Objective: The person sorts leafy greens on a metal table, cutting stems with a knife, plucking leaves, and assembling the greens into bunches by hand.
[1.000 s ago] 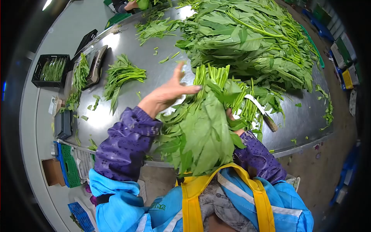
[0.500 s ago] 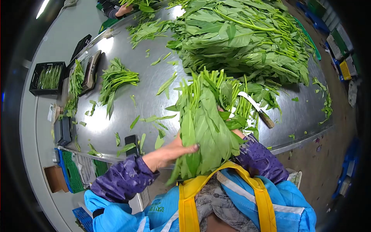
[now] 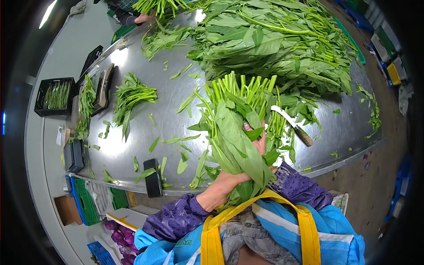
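A bunch of leafy water spinach point(image 3: 234, 128) stands cut stems up in front of my chest, its leaves hanging down. My left hand point(image 3: 224, 186) wraps round the leafy lower part, thumb across the front. Higher up on the right side, my right hand point(image 3: 260, 140) grips the same bunch, with some fingers hidden by leaves. Just right of the bunch, a knife point(image 3: 291, 123) with a curved pale blade and wooden handle lies on loose stems. A big heap of the greens point(image 3: 274, 48) rises behind it.
On the steel table point(image 3: 168, 110) are a smaller bunch point(image 3: 131, 98), a scale point(image 3: 104, 88), a phone point(image 3: 153, 178) and scattered leaves. A black crate point(image 3: 55, 95) stands at the left. Across the table, another person's hand point(image 3: 145, 18) is near more greens.
My left hand has moved right and slightly down, gathering the hanging leaves closer together. My right hand now shows more around the bunch. The other person's greens have shifted.
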Motion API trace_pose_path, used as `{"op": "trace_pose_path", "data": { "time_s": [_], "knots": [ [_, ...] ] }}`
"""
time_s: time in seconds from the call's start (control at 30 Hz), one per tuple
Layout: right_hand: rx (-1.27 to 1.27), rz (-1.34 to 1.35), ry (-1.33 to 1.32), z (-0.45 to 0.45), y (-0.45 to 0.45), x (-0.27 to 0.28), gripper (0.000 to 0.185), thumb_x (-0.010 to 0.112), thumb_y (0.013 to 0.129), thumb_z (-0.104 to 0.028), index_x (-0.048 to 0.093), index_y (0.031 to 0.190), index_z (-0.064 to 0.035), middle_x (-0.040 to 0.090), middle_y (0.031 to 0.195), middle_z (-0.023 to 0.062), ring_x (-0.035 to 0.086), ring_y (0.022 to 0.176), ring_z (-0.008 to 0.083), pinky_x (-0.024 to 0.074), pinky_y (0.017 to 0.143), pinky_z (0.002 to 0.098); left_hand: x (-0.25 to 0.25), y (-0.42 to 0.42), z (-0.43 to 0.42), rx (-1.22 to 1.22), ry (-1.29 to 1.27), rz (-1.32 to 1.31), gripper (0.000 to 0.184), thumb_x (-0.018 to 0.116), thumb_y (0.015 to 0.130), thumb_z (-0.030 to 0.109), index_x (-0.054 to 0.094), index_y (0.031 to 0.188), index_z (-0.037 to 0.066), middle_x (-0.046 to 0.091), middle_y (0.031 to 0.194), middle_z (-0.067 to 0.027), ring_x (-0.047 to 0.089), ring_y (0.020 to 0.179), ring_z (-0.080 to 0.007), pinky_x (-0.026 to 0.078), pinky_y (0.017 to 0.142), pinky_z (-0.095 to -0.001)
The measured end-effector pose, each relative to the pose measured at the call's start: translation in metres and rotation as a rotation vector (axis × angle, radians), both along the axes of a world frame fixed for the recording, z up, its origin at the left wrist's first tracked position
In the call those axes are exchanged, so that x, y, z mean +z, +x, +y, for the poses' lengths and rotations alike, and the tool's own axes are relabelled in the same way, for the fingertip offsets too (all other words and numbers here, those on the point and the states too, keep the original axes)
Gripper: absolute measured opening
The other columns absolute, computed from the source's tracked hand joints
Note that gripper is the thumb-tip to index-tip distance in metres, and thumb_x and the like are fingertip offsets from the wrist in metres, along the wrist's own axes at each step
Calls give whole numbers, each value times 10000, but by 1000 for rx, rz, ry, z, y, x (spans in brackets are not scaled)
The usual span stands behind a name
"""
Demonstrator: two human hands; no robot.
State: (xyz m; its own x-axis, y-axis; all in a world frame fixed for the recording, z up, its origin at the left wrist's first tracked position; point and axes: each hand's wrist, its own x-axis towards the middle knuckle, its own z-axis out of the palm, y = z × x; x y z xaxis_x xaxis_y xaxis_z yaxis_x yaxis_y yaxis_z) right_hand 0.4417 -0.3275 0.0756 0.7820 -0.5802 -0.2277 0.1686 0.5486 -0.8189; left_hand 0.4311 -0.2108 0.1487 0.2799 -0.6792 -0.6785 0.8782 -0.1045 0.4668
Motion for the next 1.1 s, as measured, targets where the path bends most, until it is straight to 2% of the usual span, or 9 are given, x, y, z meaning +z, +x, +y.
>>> {"op": "trace_pose_path", "data": {
  "time_s": [0.23,0.3,0.37,0.5,0.6,0.7,0.87,0.97,1.1],
  "knots": [
    [340,115,-470,-43,-25,0,678,571,840,-387,282,1285,36,541,1115,157,558,940,208,429,835,327,7,45,41,102,170,-517,488,688,704,67,493,1149,26,587,1032,-23,563,924,-151,472,795,-311],
    [596,202,-96,-49,-42,11,543,504,884,-263,311,1297,30,571,1016,93,557,809,133,450,739,250,-26,91,78,-205,367,-859,549,714,676,122,477,1155,-3,607,1017,-87,584,936,-224,472,796,-330],
    [867,280,-379,-47,-56,-23,465,554,862,-283,439,1165,51,625,912,114,590,750,121,460,657,243,-9,115,80,-845,1217,-1339,653,723,638,165,424,1187,-24,628,953,-175,604,883,-343,482,770,-397],
    [1085,352,-357,-30,-76,-32,378,573,849,-232,499,1131,9,632,884,88,588,708,114,466,632,248,-1,134,107,-496,757,-1678,625,719,639,315,460,1141,47,606,818,-240,585,783,-402,475,672,-457],
    [1251,95,-817,-14,-68,-51,394,612,798,-329,541,1075,-57,654,823,111,630,675,210,486,619,316,2,145,102,-879,1134,-1559,613,728,629,332,477,1112,52,606,789,-239,584,762,-403,470,647,-461],
    [1181,420,-1079,-30,-58,-57,358,609,793,-315,544,1023,-48,657,786,82,633,663,227,489,623,343,26,143,90,-773,1042,-1642,527,727,634,304,510,1004,-1,604,739,-220,582,726,-401,464,621,-462],
    [591,263,-1130,-71,-50,-68,244,586,790,-170,521,948,3,650,781,121,630,575,222,485,523,316,19,141,100,-846,1090,-1905,270,705,627,228,537,612,17,551,576,-199,548,539,-392,440,488,-447],
    [739,395,-497,-81,-52,-42,245,557,814,-135,506,984,34,618,770,102,614,577,144,475,466,260,18,129,105,-631,951,-1885,171,669,617,150,552,588,30,546,560,-200,551,524,-379,439,481,-447],
    [666,407,-421,-93,-44,-18,257,561,824,-127,513,1027,22,598,759,71,571,551,97,439,430,210,25,124,104,-1038,1127,-1964,151,658,594,121,545,577,21,550,584,-186,552,547,-374,432,480,-440]
  ]
}}
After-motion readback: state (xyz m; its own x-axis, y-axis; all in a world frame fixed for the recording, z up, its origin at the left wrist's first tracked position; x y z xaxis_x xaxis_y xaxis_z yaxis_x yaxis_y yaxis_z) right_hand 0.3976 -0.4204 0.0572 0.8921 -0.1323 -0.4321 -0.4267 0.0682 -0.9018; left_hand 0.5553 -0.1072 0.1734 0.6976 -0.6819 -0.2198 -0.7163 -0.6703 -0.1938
